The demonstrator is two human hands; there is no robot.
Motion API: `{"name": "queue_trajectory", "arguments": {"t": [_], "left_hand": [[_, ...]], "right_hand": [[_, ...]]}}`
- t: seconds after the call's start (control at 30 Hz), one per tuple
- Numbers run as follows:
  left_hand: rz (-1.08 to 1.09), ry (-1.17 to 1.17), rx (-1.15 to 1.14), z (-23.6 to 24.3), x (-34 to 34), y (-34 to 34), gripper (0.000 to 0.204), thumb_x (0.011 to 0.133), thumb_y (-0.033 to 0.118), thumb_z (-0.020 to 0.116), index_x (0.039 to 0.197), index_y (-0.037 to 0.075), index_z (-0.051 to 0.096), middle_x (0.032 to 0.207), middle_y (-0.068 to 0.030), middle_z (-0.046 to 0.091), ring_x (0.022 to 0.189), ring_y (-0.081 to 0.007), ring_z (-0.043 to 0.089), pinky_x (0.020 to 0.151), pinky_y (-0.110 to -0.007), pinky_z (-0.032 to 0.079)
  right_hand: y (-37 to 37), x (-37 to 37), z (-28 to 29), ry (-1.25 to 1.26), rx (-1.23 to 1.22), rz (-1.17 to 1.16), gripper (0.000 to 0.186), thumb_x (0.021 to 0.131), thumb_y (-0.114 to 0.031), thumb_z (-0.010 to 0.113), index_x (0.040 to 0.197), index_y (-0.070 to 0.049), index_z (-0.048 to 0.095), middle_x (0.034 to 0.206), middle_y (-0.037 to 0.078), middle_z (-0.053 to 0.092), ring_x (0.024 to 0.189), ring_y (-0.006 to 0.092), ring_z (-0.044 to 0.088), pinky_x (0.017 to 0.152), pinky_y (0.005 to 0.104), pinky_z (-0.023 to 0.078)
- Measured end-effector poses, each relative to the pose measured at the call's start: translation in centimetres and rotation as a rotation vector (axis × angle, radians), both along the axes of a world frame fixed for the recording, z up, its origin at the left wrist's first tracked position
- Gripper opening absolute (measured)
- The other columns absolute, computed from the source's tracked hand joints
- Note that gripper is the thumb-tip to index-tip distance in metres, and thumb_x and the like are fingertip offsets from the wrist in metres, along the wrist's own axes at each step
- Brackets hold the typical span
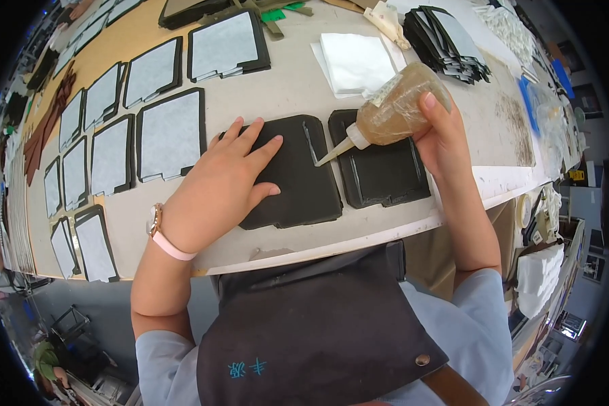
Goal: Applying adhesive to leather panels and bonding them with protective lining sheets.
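Under my left hand (227, 176) lies a flat black panel (298, 183) with a notched near edge; the fingers are spread on its left part. My right hand (443, 128) grips a squeeze glue bottle (402, 105), tilted so that its long nozzle points down and left. The nozzle tip is at the panel's right side, at the lower end of a shiny glue line. To the right lies a second black panel (389, 179), with glue lines along its edges, partly under the bottle.
Several black panels faced with white sheets (172, 135) lie in rows at the left. A stack of white sheets (355, 64) sits beyond the bottle, with a pile of black pieces (446, 44) at the far right. The table's near edge (284, 257) runs just before my apron.
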State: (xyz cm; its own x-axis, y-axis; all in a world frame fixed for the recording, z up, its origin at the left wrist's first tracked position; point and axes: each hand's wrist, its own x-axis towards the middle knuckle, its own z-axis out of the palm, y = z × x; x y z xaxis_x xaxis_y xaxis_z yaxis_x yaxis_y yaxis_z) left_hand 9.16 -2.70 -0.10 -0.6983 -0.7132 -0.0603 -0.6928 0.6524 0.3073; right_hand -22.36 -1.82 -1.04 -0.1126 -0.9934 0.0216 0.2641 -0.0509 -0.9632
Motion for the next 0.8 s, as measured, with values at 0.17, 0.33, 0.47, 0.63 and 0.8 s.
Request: {"name": "queue_trajectory", "arguments": {"t": [0.17, 0.33, 0.47, 0.63, 0.8], "left_hand": [[-0.01, 0.041, -0.041, -0.7, 0.2, -0.4, 0.059, 0.087, 0.023, 0.071, 0.14, 0.007, 0.051, 0.149, -0.0213, 0.043, 0.139, -0.0394, 0.039, 0.113, -0.044, 0.037], [-0.019, 0.046, -0.069, -1.1, 0.0, -0.5, 0.058, 0.088, 0.021, 0.07, 0.14, 0.006, 0.051, 0.148, -0.0215, 0.043, 0.137, -0.0389, 0.041, 0.114, -0.043, 0.037], [-0.033, 0.073, -0.081, -1.5, -0.1, -0.8, 0.055, 0.088, 0.02, 0.069, 0.138, 0.003, 0.052, 0.147, -0.0211, 0.045, 0.136, -0.0378, 0.043, 0.114, -0.043, 0.037], [-0.057, 0.151, -0.069, -1.8, -0.2, -1.1, 0.05, 0.091, 0.02, 0.066, 0.134, -0.003, 0.053, 0.144, -0.0225, 0.048, 0.135, -0.0379, 0.045, 0.114, -0.042, 0.037], [-0.052, 0.183, -0.083, -2.1, -0.3, -1.4, 0.051, 0.088, 0.016, 0.069, 0.135, 0.002, 0.055, 0.146, -0.0175, 0.049, 0.136, -0.0354, 0.045, 0.114, -0.041, 0.038]], "right_hand": [[1.2, -0.2, -0.2, -0.018, 0.037, 0.013, 0.058, 0.092, -0.031, 0.07, 0.132, 0.002, 0.045, 0.117, 0.012, 0.06, 0.107, 0.0171, 0.061, 0.094, 0.033, 0.051], [3.0, -0.5, -0.9, -0.049, 0.078, 0.009, 0.057, 0.093, -0.032, 0.068, 0.132, 0.002, 0.045, 0.119, 0.012, 0.059, 0.11, 0.0179, 0.059, 0.098, 0.0339, 0.048], [4.4, -1.4, -1.7, -0.212, 0.111, 0.022, 0.062, 0.094, -0.035, 0.067, 0.138, 0.001, 0.042, 0.128, 0.015, 0.057, 0.118, 0.0244, 0.058, 0.101, 0.0377, 0.047], [8.0, -3.2, -1.7, -0.675, 0.127, 0.076, 0.07, 0.094, -0.037, 0.067, 0.147, -0.004, 0.035, 0.144, 0.02, 0.046, 0.13, 0.0345, 0.051, 0.108, 0.052, 0.043], [14.3, 0.0, -1.8, -0.195, 0.088, -0.174, 0.079, 0.086, -0.03, 0.077, 0.144, 0.0, 0.031, 0.134, 0.017, 0.05, 0.126, 0.0304, 0.053, 0.104, 0.0473, 0.048]]}}
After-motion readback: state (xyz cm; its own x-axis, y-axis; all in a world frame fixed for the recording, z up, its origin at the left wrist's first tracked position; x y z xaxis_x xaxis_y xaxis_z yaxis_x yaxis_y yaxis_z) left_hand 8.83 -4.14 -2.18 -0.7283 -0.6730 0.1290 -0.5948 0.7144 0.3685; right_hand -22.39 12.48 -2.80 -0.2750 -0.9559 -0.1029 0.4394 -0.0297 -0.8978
